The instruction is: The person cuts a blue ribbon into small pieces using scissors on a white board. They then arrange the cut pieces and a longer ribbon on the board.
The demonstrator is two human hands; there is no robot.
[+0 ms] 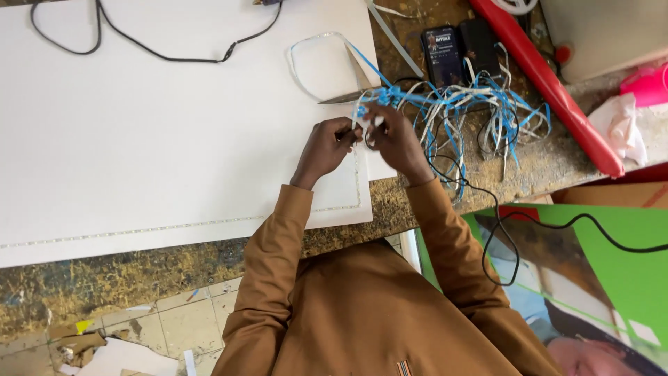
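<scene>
Head view: both hands pinch thin, glossy blue-white strips [445, 104].

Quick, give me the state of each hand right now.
Left hand: closed, pinching the blue and white strip at its near end.
Right hand: closed on the same strip, fingers curled around it.

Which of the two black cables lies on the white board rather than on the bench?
The thin black cable looping across the white board's top edge. The other black cable runs right of the hands, over the bench edge and green poster.
</scene>
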